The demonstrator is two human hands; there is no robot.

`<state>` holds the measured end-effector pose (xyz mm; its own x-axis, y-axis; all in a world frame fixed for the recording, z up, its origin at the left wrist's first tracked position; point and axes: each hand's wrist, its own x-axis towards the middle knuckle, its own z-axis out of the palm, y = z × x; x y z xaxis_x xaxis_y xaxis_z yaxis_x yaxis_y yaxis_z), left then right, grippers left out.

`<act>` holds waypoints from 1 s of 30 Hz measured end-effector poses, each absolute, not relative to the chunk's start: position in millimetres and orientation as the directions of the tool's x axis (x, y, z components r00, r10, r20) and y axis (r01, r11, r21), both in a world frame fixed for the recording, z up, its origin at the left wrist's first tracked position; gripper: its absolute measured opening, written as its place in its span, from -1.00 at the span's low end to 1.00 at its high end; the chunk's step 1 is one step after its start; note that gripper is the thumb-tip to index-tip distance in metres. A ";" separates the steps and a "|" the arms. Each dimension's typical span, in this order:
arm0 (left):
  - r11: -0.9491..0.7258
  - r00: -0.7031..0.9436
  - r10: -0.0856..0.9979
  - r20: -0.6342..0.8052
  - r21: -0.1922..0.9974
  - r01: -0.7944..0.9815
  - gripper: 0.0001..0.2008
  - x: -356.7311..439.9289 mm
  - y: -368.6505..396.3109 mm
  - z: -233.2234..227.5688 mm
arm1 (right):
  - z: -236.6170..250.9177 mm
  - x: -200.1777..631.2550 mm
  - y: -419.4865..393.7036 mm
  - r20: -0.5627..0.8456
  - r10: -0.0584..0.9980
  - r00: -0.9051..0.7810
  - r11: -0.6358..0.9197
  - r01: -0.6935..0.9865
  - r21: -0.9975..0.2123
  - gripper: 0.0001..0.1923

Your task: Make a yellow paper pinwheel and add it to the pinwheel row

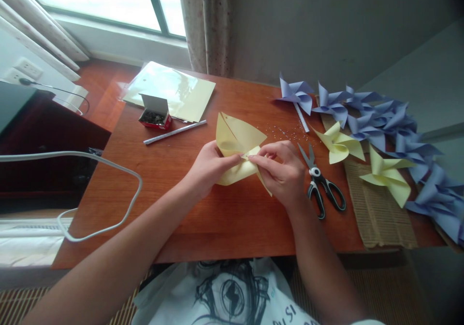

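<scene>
At frame centre, both hands fold yellow paper (235, 146).
Left hand (206, 168) and right hand (284, 173) pinch its folded corners together (scissors (321, 185) lie just right).

This looks like a room in a home, used for making paper crafts. A small wooden surface (232, 228) stands by a window (108, 1) with a curtain (206, 25). On it lie paper pinwheels, blue (373, 117) and yellow (340, 144), scissors (321, 185), a pack of yellow paper (170, 91) and a little box of pins (155, 112). A wall socket (27, 68) is near the window.
</scene>
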<state>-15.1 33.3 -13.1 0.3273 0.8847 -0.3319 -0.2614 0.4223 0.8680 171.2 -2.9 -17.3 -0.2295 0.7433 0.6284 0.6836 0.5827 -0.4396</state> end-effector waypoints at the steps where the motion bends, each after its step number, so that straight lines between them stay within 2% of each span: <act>1: 0.424 0.326 0.884 -0.335 0.868 -0.257 -0.64 -15.1 33.3 -13.0 | -17.8 171.5 -2.9 0.627 0.744 -0.230 0.581 0.686 -0.438 -0.70; 17: 0.424 0.382 0.873 -0.304 0.859 -0.286 -0.57 -15.9 33.6 -10.3 | -18.0 172.2 -2.3 0.611 0.748 -0.259 0.566 0.730 -0.383 -0.75; 22: 0.409 0.348 0.883 -0.314 0.880 -0.243 -0.58 -16.2 33.9 -12.6 | -18.3 172.0 -1.4 0.624 0.738 -0.257 0.570 0.732 -0.373 -0.75; 30: 0.376 0.306 0.899 -0.313 0.910 -0.173 -0.62 -17.1 36.1 -13.7 | -13.9 172.7 -4.0 0.580 0.754 -0.308 0.599 0.685 -0.415 -0.62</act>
